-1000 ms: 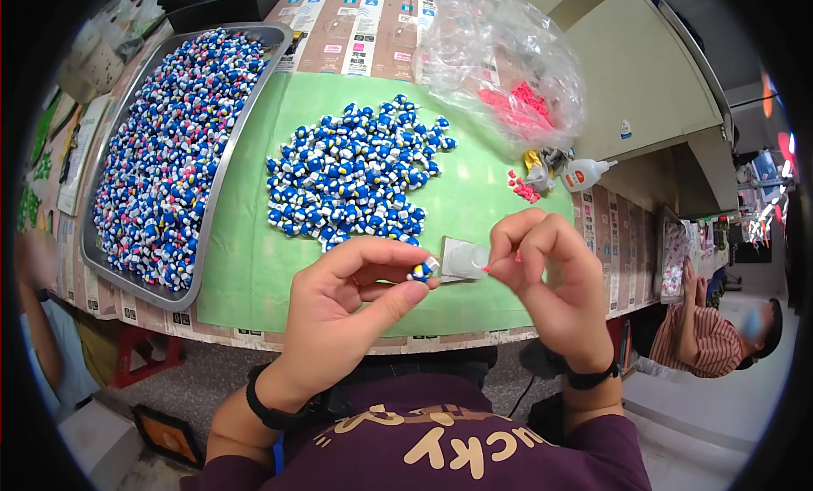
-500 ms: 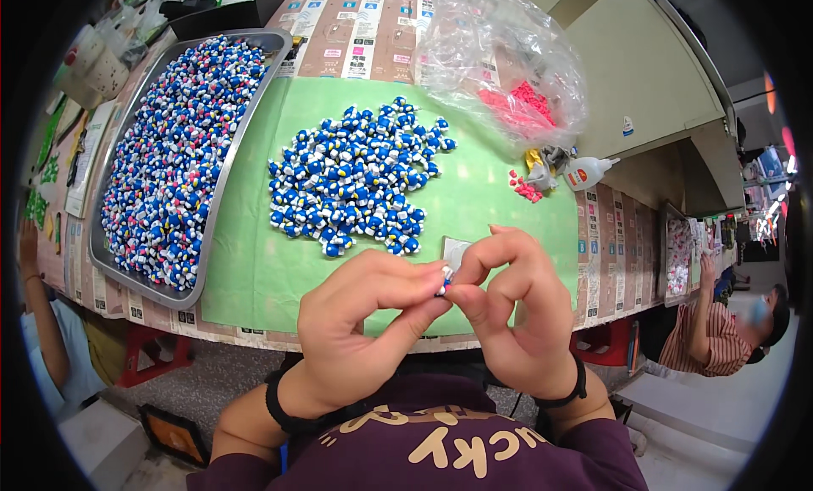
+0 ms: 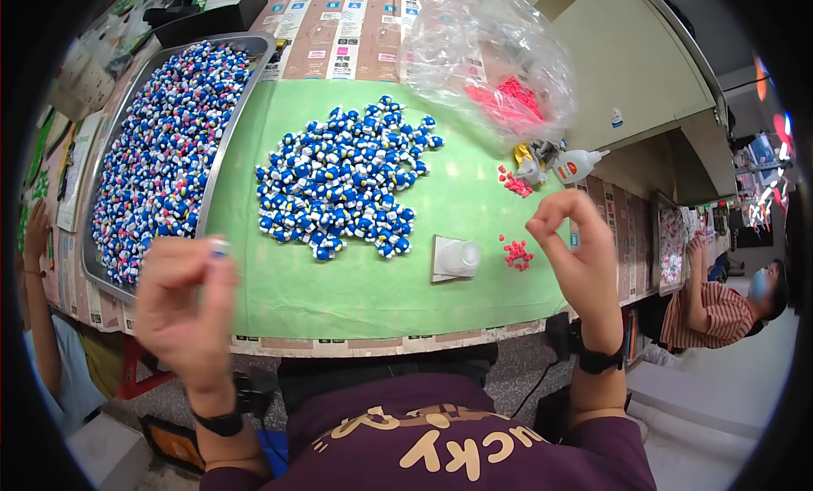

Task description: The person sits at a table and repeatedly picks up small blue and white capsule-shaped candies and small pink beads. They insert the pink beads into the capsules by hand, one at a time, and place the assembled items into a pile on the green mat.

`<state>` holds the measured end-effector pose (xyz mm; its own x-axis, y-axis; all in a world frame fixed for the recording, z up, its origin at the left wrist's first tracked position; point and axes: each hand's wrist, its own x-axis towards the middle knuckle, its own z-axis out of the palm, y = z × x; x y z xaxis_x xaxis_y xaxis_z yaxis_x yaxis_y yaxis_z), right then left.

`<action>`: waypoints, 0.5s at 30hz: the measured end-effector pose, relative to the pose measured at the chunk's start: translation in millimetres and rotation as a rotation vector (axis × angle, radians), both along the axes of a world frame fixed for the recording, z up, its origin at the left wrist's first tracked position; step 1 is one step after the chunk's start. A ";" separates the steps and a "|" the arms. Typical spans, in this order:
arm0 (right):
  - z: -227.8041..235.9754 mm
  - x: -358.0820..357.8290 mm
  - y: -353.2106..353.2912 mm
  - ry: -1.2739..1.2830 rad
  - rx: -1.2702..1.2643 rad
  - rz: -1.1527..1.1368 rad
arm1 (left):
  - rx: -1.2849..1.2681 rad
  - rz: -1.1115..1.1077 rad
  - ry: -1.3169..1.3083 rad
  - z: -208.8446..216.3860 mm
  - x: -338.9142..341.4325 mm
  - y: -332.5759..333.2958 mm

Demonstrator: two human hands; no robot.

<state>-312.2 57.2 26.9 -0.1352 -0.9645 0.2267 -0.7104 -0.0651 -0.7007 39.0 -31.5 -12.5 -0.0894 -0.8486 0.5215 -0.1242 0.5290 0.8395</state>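
Note:
My left hand (image 3: 179,300) is smeared by motion at the near right corner of a metal tray (image 3: 228,158). Thumb and finger pinch a small blue-and-white figurine (image 3: 218,248). The tray is full of similar figurines, many with pink spots. My right hand (image 3: 586,254) hovers over the right side of the green mat (image 3: 381,309), thumb and forefinger brought together; anything between the tips is too small to make out. Beside it lie small pink pieces (image 3: 518,255) and a white block with a small translucent cup (image 3: 458,259). A figurine pile (image 3: 339,182) spreads across the mat's middle.
A clear plastic bag (image 3: 483,42) with pink pieces lies at the back. Near it are a white squeeze bottle (image 3: 578,165) and a second pink cluster (image 3: 513,183). A beige cabinet (image 3: 627,59) borders the right. Co-workers sit at both sides.
My hands have parted from the middle. The left went left to the tray with the figurine; the right moved right. The white block with the cup and nearby pink pieces are now uncovered.

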 end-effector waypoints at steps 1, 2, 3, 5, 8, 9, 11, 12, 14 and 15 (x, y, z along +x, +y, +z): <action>-10.3 -8.1 -0.4 0.141 0.021 0.011 | 0.010 0.093 -0.007 -2.4 15.9 -4.7; -15.7 -9.1 0.3 0.136 0.069 0.012 | -0.035 0.194 -0.101 -5.7 34.3 -13.1; -16.6 -10.2 1.9 0.158 0.107 0.027 | 0.014 0.296 -0.147 -7.2 47.9 -21.9; -22.5 -10.5 1.3 0.183 0.181 0.076 | 0.108 0.519 -0.257 -3.0 67.9 -31.9; -32.5 -6.6 -0.7 0.189 0.248 0.018 | 0.096 0.560 -0.361 8.8 56.9 -30.6; -37.0 -6.6 -0.9 0.204 0.255 0.010 | 0.110 0.576 -0.385 13.2 46.3 -28.2; -44.3 -6.3 -1.3 0.240 0.236 0.021 | 0.113 0.403 -0.348 8.3 17.2 -18.7; -46.6 -6.6 -0.6 0.259 0.226 0.022 | 0.088 0.239 -0.444 5.8 2.3 -14.2; -44.9 -4.0 0.0 0.317 0.190 0.036 | 0.171 -0.097 -0.522 6.2 -26.2 -4.9; -42.7 -1.3 0.4 0.346 0.170 0.041 | 0.171 -0.181 -0.545 0.8 -34.7 -1.4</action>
<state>-313.5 57.7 -15.8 -0.0395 -0.9953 0.0881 -0.9058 -0.0016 -0.4237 4.3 -32.9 -11.7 -0.4564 -0.8628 0.2175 -0.4813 0.4450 0.7552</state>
